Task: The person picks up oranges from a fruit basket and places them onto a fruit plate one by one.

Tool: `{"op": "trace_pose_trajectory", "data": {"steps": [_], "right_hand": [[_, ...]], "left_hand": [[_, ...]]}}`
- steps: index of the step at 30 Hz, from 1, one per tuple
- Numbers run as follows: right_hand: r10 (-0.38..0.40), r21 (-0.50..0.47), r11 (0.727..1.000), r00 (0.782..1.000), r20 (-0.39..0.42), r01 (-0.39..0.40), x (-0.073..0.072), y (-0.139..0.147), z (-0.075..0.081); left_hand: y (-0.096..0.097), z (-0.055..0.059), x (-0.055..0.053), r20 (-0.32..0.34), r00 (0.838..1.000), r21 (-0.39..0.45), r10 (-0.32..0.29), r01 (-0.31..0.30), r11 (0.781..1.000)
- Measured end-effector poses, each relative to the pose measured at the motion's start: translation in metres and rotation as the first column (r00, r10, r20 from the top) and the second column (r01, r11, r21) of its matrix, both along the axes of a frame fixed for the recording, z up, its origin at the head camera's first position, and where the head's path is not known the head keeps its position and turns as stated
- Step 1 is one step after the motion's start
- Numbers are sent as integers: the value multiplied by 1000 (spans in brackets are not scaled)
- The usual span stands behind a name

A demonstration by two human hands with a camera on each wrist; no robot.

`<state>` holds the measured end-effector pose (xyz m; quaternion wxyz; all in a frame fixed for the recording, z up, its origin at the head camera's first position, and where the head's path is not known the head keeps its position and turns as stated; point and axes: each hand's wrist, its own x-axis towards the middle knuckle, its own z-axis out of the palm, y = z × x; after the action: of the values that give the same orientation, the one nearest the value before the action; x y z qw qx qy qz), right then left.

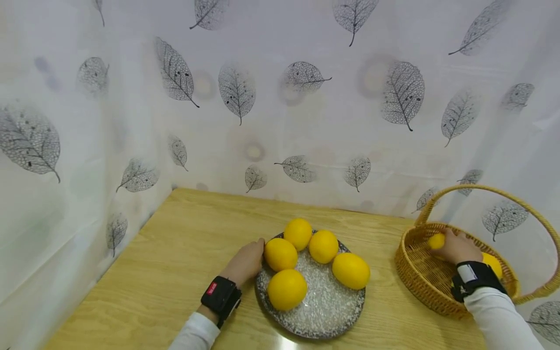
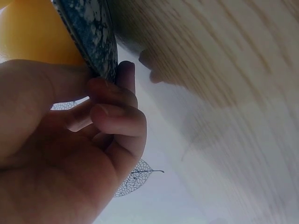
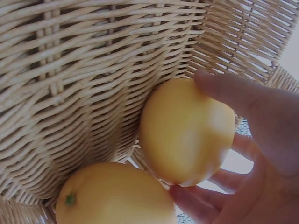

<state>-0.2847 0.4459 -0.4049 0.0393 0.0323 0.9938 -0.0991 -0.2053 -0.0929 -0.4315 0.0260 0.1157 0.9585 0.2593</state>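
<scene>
Your left hand (image 1: pixel 246 261) pinches the plate (image 1: pixel 325 308) at its left rim, five fruits (image 1: pixel 286 290) resting on it. In the basket (image 1: pixel 413 279) right of the plate, your right hand (image 1: pixel 457 249) grips one fruit (image 3: pixel 182 133), another fruit (image 3: pixel 117 196) just beside it.

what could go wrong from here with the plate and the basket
If the left hand tilts the plate it grips by the rim, the loose yellow fruits could roll off. The smooth, round fruit in the right hand might slip inside the basket, or bump the neighbouring fruit.
</scene>
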Motion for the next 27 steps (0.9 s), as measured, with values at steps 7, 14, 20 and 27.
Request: {"op": "trace_pose_trajectory", "data": {"steps": [7,14,20,27], "right_hand": [[23,-11,1000,998,55,-22,1,-7,10],[63,-4,998,995,75,-63,3,-7,11],[104,-3,995,993,50,-103,3,-13,12],[101,-12,995,994,32,-100,5,-15,15]], "left_hand": [[0,-1,2,-12,1000,-4,2,-2,1000],[1,0,2,-17,1000,-12,0,0,1000],[0,-1,2,-17,1000,-2,1,-1,1000],[0,0,2,-31,999,-2,-7,7,1000]]}}
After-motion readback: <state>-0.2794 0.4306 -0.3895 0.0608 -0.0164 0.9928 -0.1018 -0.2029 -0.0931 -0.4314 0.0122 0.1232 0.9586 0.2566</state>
